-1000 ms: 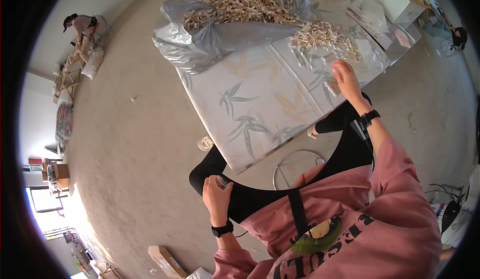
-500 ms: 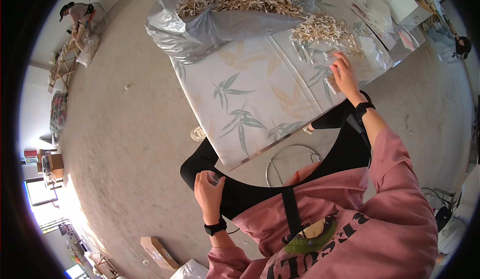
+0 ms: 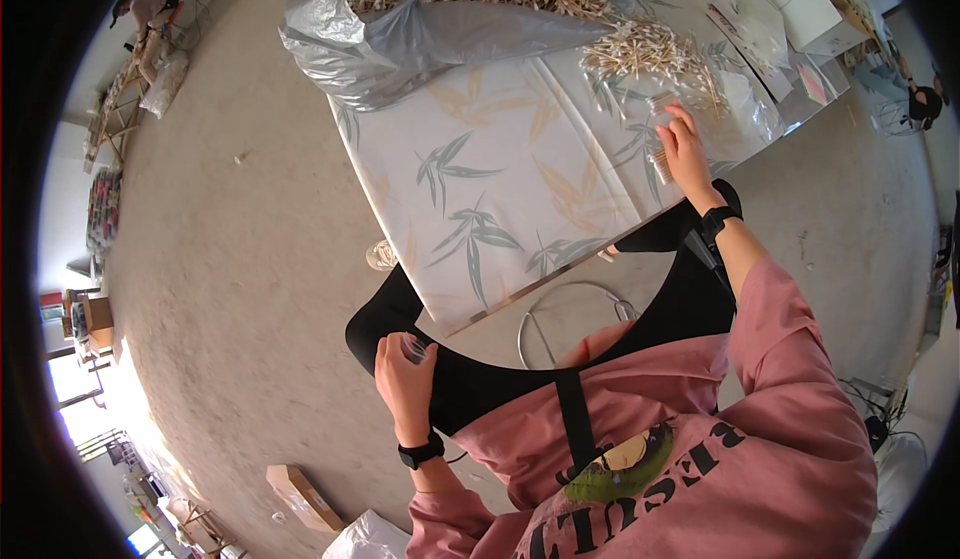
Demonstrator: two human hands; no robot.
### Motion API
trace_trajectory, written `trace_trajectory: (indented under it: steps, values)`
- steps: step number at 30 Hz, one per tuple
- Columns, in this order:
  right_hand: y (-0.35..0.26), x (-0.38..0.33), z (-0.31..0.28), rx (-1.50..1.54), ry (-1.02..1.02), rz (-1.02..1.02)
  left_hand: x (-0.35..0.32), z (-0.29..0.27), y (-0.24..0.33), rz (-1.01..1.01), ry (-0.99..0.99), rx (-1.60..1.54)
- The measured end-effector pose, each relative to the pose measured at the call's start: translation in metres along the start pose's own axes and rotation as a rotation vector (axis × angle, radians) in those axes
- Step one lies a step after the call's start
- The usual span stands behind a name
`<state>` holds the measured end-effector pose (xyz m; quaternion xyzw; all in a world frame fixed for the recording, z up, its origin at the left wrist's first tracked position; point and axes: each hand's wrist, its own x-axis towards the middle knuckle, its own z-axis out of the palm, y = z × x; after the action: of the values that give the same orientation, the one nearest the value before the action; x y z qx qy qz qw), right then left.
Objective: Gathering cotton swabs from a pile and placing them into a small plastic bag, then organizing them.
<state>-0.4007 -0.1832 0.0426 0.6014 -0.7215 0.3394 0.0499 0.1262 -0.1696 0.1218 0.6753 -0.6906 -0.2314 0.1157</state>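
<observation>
My left hand (image 3: 405, 374) is raised above my left thigh, its fingers curled around a small clear plastic piece (image 3: 412, 351), probably a lid or cup. Over the table's right side my right hand (image 3: 686, 154) hovers with thumb and forefinger apart. A small bundle of cotton swabs (image 3: 659, 167) lies beside its thumb, partly covered. Just beyond the fingertips sits a small clear, ridged piece (image 3: 660, 105), too small to name. Past it spreads a loose pile of cotton swabs (image 3: 650, 54) with wooden sticks and white tips.
A grey plastic bag (image 3: 450, 49) full of cotton swabs lies open at the table's far edge. The table (image 3: 480, 209) has a leaf-patterned cover. White boxes (image 3: 815, 14) stand far right. A person (image 3: 155, 19) bends at the far left. A cardboard box (image 3: 300, 497) is on the floor.
The view has shifted slightly, so the table and floor sit a little differently in the picture. Both hands keep nearly the same places, and the left still holds the clear piece.
</observation>
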Motion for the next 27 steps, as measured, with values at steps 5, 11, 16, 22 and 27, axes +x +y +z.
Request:
trace_trajectory:
  steps: [5,11,16,22,27]
  values:
    - [-0.009,-0.003,0.002,-0.047,0.002,0.06,0.001,-0.001,0.001,-0.01,-0.013,-0.001]
    - [-0.045,-0.008,0.018,0.003,-0.037,0.015,0.002,-0.002,-0.003,-0.016,-0.022,-0.021]
    - [-0.091,-0.015,0.04,0.034,-0.028,-0.019,0.002,-0.005,-0.004,-0.005,-0.033,-0.006]
    - [-0.142,-0.023,0.061,0.038,-0.097,-0.001,0.009,-0.015,0.012,-0.01,-0.059,-0.091]
    - [-0.169,-0.025,0.068,0.059,-0.09,-0.032,0.011,-0.011,0.043,0.127,0.078,-0.214]
